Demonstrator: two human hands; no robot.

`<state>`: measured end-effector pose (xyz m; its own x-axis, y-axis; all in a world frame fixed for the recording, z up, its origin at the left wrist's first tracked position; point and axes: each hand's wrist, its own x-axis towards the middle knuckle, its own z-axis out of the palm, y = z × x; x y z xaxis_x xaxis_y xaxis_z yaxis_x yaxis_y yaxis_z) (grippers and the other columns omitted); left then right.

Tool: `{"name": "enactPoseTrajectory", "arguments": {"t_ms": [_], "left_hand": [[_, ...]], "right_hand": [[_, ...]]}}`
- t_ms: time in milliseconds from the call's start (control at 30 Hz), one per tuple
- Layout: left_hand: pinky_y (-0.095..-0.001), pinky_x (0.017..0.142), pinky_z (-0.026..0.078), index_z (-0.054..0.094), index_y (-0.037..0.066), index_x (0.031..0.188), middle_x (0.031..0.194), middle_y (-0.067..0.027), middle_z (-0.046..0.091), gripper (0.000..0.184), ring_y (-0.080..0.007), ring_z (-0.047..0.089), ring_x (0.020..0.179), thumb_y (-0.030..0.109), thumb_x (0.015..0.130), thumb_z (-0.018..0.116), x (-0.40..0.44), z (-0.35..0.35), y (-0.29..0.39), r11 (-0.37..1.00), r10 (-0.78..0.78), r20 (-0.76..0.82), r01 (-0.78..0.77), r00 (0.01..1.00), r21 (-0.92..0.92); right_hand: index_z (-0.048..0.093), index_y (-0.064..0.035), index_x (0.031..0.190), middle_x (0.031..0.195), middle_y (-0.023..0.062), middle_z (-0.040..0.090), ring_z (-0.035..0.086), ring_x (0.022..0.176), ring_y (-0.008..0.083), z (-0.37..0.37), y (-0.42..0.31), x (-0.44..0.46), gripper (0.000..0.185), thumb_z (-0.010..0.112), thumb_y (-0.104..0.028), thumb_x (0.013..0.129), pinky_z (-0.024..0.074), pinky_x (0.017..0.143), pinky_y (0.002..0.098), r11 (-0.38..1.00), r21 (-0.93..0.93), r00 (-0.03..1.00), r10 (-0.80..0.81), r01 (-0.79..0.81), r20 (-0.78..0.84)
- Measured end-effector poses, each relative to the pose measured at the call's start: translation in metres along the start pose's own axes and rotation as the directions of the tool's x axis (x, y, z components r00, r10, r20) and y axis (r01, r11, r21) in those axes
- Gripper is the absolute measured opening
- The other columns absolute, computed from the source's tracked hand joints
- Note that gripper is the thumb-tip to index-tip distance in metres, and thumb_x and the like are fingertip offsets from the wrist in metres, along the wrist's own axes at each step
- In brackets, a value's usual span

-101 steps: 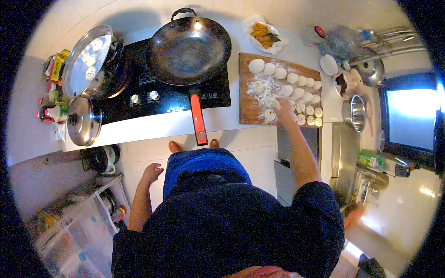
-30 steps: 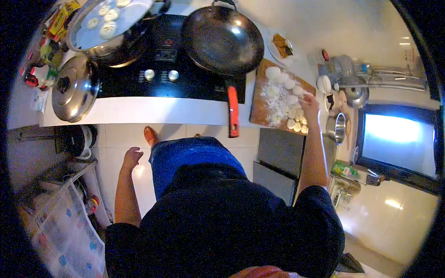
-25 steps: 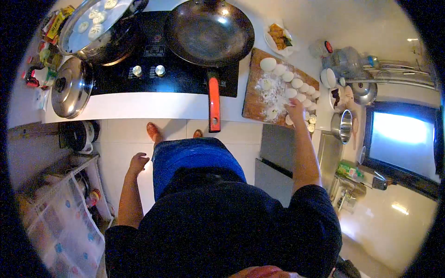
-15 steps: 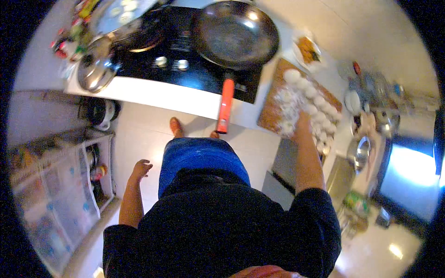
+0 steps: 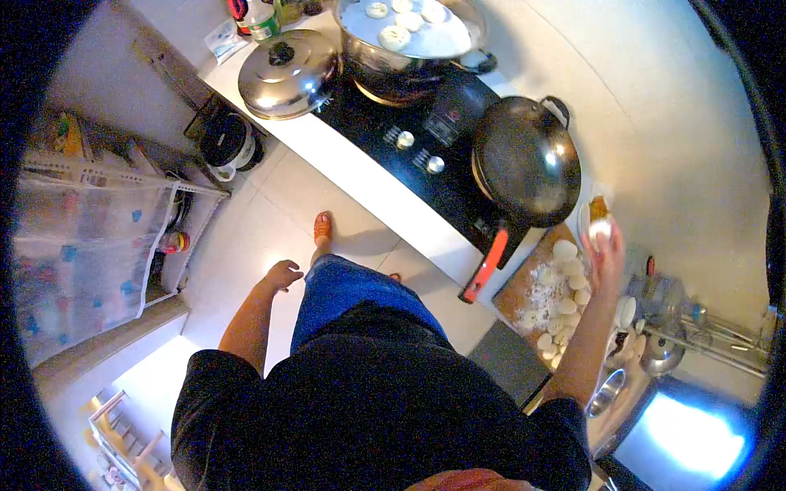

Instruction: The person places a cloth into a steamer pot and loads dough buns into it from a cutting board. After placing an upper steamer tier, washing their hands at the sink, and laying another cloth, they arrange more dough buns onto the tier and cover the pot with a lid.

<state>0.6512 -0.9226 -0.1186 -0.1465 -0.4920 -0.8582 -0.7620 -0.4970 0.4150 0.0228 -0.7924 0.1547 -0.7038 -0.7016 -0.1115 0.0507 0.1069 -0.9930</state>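
Note:
My right hand [image 5: 605, 250] is raised over the plate with orange-brown food [image 5: 600, 209], its fingers closed on a white bun [image 5: 601, 228]. Below it lies the wooden board [image 5: 514, 296], dusted with flour and bearing several round buns [image 5: 567, 306] and smaller pleated ones. My left hand [image 5: 285, 276] hangs beside my blue garment over the floor, fingers apart and holding nothing. At the top, the steamer pot [image 5: 379, 72] carries several pleated buns [image 5: 395, 38] on its white-looking tray.
A wok [image 5: 528, 161] with a red handle [image 5: 485, 266] sits on the black cooktop [image 5: 377, 131]. The pot lid [image 5: 289, 74] lies at the counter's left end. A metal bowl [image 5: 607, 393] is at the right, and a covered shelf [image 5: 90, 245] at the left.
The view has turned, so the counter now slopes down to the right. My right hand has left the board and risen with a white bun. My left hand stays empty.

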Motion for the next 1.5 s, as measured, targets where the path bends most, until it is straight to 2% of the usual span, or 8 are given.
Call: {"name": "enactPoseTrajectory", "arguments": {"t_ms": [367,567,767,1067,1167,1233,1367,1500], "left_hand": [[-0.0341,0.052,0.054,0.054,0.002,0.104,0.095,-0.0179,0.058,0.040,-0.0257,0.062,0.073,0.022,0.072,0.065,0.087,-0.149,-0.059,0.983,-0.044,0.014,0.046,0.999,-0.178],[-0.0360,0.054,0.054,0.053,0.001,0.104,0.100,-0.0163,0.057,0.040,-0.0246,0.061,0.075,0.021,0.071,0.065,0.083,-0.197,-0.070,0.976,-0.103,-0.050,0.091,0.993,-0.197],[-0.0355,0.053,0.054,0.051,0.000,0.106,0.095,-0.0164,0.059,0.042,-0.0243,0.060,0.074,0.020,0.071,0.064,0.107,-0.196,-0.087,0.986,0.045,0.004,-0.043,0.999,-0.159],[-0.0327,0.051,0.053,0.051,0.001,0.105,0.082,-0.0152,0.061,0.042,-0.0216,0.061,0.068,0.019,0.071,0.066,0.121,-0.183,-0.030,0.998,0.003,0.066,0.001,0.998,-0.063],[-0.0362,0.051,0.051,0.051,0.004,0.104,0.080,-0.0124,0.061,0.038,-0.0195,0.059,0.065,0.018,0.071,0.066,0.139,-0.153,-0.040,0.961,0.177,0.188,-0.210,0.966,0.177],[-0.0460,0.060,0.048,0.051,0.010,0.102,0.083,-0.0102,0.061,0.030,-0.0190,0.053,0.066,0.014,0.074,0.061,0.128,-0.120,-0.014,0.988,-0.008,0.190,-0.022,0.982,0.155],[-0.0407,0.056,0.047,0.052,0.007,0.102,0.085,-0.0109,0.061,0.031,-0.0181,0.053,0.062,0.014,0.073,0.061,0.122,-0.044,-0.008,0.995,0.037,0.221,-0.057,0.974,0.087],[-0.0292,0.045,0.048,0.052,0.003,0.104,0.078,-0.0117,0.061,0.039,-0.0179,0.057,0.059,0.019,0.072,0.067,0.063,0.032,0.000,0.964,0.133,0.222,-0.179,0.966,0.198]], "right_hand": [[0.057,-0.0043,0.098,0.089,0.0100,0.060,0.057,0.084,0.0195,0.514,-0.075,0.171,0.040,0.070,-0.004,0.061,0.0458,0.073,0.0302,0.664,-0.381,0.647,-0.205,0.643,0.734],[0.056,-0.0050,0.100,0.093,0.0206,0.057,0.055,0.090,0.0343,0.589,-0.030,0.199,0.038,0.063,-0.003,0.062,0.0443,0.079,0.0353,0.152,-0.578,0.596,-0.126,0.802,0.793],[0.058,-0.0031,0.097,0.094,0.0207,0.058,0.056,0.089,0.0344,0.592,-0.013,0.207,0.033,0.058,0.000,0.065,0.0450,0.078,0.0379,0.182,-0.600,0.621,-0.092,0.779,0.778],[0.055,0.0030,0.104,0.099,0.0135,0.059,0.057,0.091,0.0205,0.316,-0.165,0.078,0.027,0.058,-0.007,0.079,0.0477,0.077,0.0311,0.833,-0.421,0.932,-0.293,0.358,0.212],[0.054,0.0024,0.104,0.098,0.0140,0.058,0.058,0.084,0.0217,0.158,-0.135,-0.029,0.028,0.059,-0.007,0.078,0.0492,0.072,0.0327,0.950,0.278,0.923,-0.229,0.143,0.309],[0.056,0.0002,0.103,0.092,0.0110,0.060,0.058,0.080,0.0173,0.086,-0.092,-0.083,0.028,0.061,-0.007,0.076,0.0487,0.071,0.0295,0.365,-0.931,0.975,-0.199,-0.016,-0.095],[0.058,-0.0029,0.102,0.084,0.0047,0.060,0.056,0.078,0.0119,-0.079,0.011,-0.168,0.032,0.066,-0.013,0.072,0.0444,0.072,0.0237,0.887,-0.416,0.876,-0.025,-0.203,-0.481],[0.055,-0.0026,0.107,0.096,0.0067,0.058,0.055,0.082,0.0125,-0.143,0.120,-0.187,0.037,0.066,-0.011,0.072,0.0451,0.072,0.0252,0.720,-0.570,0.901,0.185,-0.396,-0.392]]}}
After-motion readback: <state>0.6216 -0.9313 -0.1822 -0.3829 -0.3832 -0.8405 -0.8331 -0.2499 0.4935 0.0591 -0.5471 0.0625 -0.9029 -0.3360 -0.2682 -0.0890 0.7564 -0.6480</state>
